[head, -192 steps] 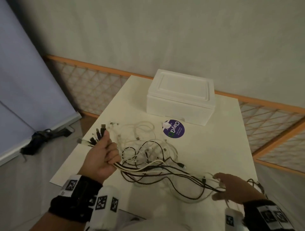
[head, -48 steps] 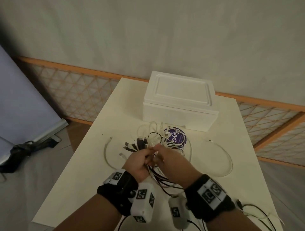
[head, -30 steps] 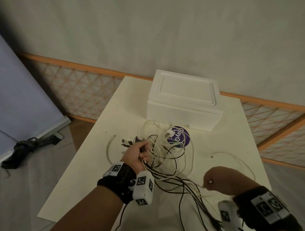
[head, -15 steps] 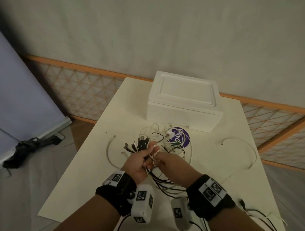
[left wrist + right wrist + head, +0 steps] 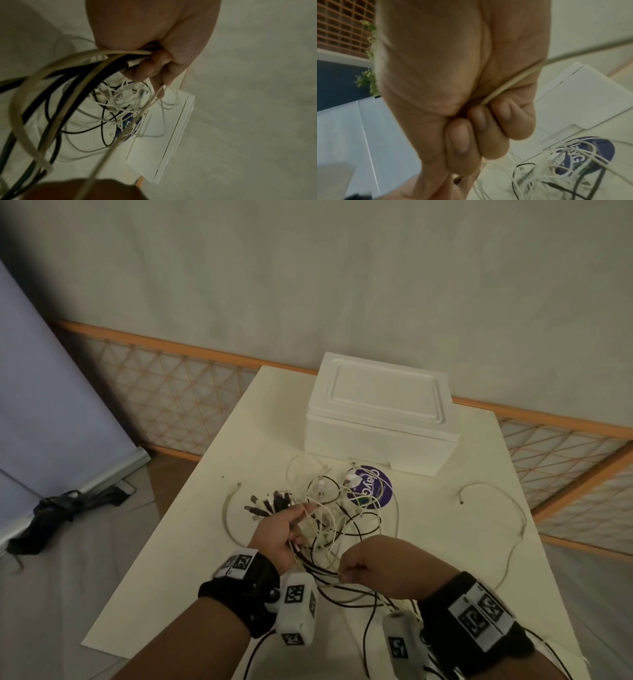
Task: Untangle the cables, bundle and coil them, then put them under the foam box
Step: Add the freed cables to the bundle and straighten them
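Presently: cream rectangular worktop (image 5: 191, 577), its left edge bordering bare floor, with open surface along its left and right sides. White foam box (image 5: 378, 412), blocky, lid grooved, sits at the far end by the wall. Cables (image 5: 342, 522), thin black and white cords in a loose tangle, lie mid-worktop beside a round purple sticker (image 5: 371, 487). Left hand (image 5: 279, 534) clenches a bunch, plugs fanning leftward. Right hand (image 5: 376, 565) is fisted around one pale cord (image 5: 513, 82) running rightward.
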Tool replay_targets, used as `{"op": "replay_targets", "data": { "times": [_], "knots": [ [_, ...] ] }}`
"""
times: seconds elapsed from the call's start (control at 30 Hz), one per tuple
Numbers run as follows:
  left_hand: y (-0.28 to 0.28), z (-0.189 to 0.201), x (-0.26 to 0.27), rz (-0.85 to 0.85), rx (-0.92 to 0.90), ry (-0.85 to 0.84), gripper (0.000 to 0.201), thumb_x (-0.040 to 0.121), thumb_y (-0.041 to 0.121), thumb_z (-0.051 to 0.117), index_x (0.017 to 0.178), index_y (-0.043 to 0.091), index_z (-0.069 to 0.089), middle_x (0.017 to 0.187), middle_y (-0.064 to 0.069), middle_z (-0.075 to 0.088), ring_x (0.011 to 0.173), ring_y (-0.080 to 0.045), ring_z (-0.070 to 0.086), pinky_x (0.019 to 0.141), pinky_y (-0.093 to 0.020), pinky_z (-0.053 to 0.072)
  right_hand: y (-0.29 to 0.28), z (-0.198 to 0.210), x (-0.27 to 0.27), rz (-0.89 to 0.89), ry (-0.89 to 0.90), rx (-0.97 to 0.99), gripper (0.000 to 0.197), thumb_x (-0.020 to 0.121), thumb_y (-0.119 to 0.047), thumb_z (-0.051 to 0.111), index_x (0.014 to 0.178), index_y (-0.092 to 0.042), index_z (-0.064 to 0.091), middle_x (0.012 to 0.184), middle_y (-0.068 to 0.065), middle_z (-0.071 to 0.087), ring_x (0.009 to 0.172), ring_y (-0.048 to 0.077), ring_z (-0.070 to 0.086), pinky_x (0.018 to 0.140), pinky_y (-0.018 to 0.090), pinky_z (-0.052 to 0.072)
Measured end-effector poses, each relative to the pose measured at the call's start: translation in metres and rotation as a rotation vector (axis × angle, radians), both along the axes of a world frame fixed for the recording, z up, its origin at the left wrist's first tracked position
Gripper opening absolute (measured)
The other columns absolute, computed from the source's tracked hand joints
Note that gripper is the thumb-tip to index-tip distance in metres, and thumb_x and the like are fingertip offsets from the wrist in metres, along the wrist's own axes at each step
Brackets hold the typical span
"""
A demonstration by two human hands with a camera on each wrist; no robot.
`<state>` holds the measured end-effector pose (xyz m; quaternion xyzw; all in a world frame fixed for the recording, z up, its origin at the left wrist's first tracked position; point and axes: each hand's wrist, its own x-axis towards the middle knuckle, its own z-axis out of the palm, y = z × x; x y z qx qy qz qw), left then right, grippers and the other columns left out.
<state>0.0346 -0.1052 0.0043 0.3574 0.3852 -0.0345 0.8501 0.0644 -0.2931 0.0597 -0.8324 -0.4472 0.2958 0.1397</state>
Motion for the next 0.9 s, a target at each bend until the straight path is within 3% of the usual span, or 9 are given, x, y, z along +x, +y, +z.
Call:
{"op": "replay_targets", "data": {
  "times": [0.1, 0.2, 0.3, 0.43, 0.5, 0.6, 0.67, 0.8, 0.9],
  "knots": [
    [0.012, 0.002, 0.004, 0.096, 0.008, 0.011, 0.008, 0.094, 0.012, 0.057, 0.098, 0.007, 0.061, 0.057, -0.001, 0.054, 0.028, -0.006, 0.029, 0.037, -0.018, 0.036, -0.003, -0.005, -0.011, 0.096, 0.047, -0.116, 0.018, 0.09, -0.032, 0.057, 0.098, -0.024, 0.07, 0.102, -0.006, 0.068, 0.095, 0.009, 0.059, 0.087, 0.026, 0.045],
    [0.026, 0.008, 0.007, 0.14, -0.045, -0.082, 0.015, 0.098, 0.015, 0.051, 0.094, 0.005, 0.06, 0.091, -0.005, 0.067, 0.029, -0.004, 0.027, 0.034, -0.015, 0.033, -0.008, -0.015, -0.011, -0.05, -0.133, -0.136, 0.02, 0.094, -0.032, 0.048, 0.103, -0.027, 0.065, 0.106, -0.004, 0.066, 0.1, 0.015, 0.058, 0.086, 0.027, 0.044],
    [0.023, 0.012, 0.003, 0.107, -0.105, -0.14, 0.018, 0.097, 0.021, 0.053, 0.096, 0.004, 0.058, 0.102, -0.01, 0.07, 0.029, -0.004, 0.025, 0.034, -0.015, 0.032, -0.011, -0.019, 0.003, -0.256, -0.223, -0.04, 0.018, 0.096, -0.034, 0.045, 0.1, -0.026, 0.061, 0.098, -0.004, 0.067, 0.093, 0.015, 0.06, 0.078, 0.027, 0.044],
    [0.019, 0.006, -0.006, 0.084, -0.128, -0.128, 0.019, 0.095, 0.023, 0.054, 0.084, 0.009, 0.058, 0.072, -0.004, 0.067, 0.03, -0.005, 0.026, 0.034, -0.016, 0.03, -0.009, -0.014, 0.004, -0.323, -0.175, 0.15, 0.022, 0.098, -0.03, 0.045, 0.105, -0.019, 0.063, 0.073, -0.017, 0.057, 0.067, -0.001, 0.049, 0.062, 0.01, 0.035],
    [0.019, 0.0, -0.014, 0.029, -0.139, -0.082, 0.02, 0.092, 0.026, 0.057, 0.079, 0.011, 0.055, 0.062, -0.002, 0.06, 0.03, -0.004, 0.028, 0.033, -0.016, 0.029, -0.007, -0.011, -0.001, -0.299, -0.187, 0.203, 0.022, 0.098, -0.027, 0.045, 0.109, -0.019, 0.063, 0.067, -0.019, 0.048, 0.066, 0.0, 0.046, 0.059, 0.009, 0.033],
    [0.012, -0.001, -0.025, -0.127, -0.162, -0.037, 0.026, 0.091, 0.031, 0.059, 0.088, 0.005, 0.061, 0.078, -0.01, 0.07, 0.031, -0.004, 0.029, 0.034, -0.017, 0.031, -0.002, -0.01, -0.009, -0.263, -0.138, 0.253, 0.023, 0.096, -0.022, 0.049, 0.113, -0.023, 0.065, 0.081, -0.017, 0.054, 0.072, -0.003, 0.047, 0.065, 0.003, 0.032],
    [0.004, 0.003, -0.03, -0.212, -0.179, -0.042, 0.03, 0.091, 0.029, 0.059, 0.099, 0.001, 0.063, 0.09, -0.013, 0.072, 0.031, -0.004, 0.029, 0.035, -0.017, 0.032, 0.002, -0.013, -0.016, -0.164, -0.103, 0.206, 0.026, 0.093, -0.016, 0.05, 0.112, -0.025, 0.065, 0.087, -0.01, 0.064, 0.072, -0.002, 0.05, 0.069, 0.01, 0.038],
    [0.001, 0.015, -0.033, -0.205, -0.132, -0.148, 0.02, 0.078, 0.023, 0.063, 0.089, 0.006, 0.062, 0.065, 0.002, 0.059, 0.03, -0.004, 0.027, 0.034, -0.017, 0.028, 0.003, -0.019, -0.024, -0.067, -0.098, 0.087, 0.029, 0.096, -0.023, 0.049, 0.121, -0.025, 0.063, 0.114, -0.006, 0.067, 0.101, 0.007, 0.059, 0.082, 0.013, 0.036],
    [0.004, 0.019, -0.035, -0.167, -0.079, -0.252, 0.015, 0.081, 0.024, 0.06, 0.084, 0.009, 0.062, 0.061, 0.003, 0.051, 0.031, -0.004, 0.026, 0.035, -0.018, 0.028, -0.002, -0.022, -0.025, -0.114, -0.083, 0.071, 0.029, 0.096, -0.026, 0.049, 0.122, -0.026, 0.063, 0.121, -0.007, 0.065, 0.111, 0.009, 0.057, 0.09, 0.015, 0.038]
  ]
}}
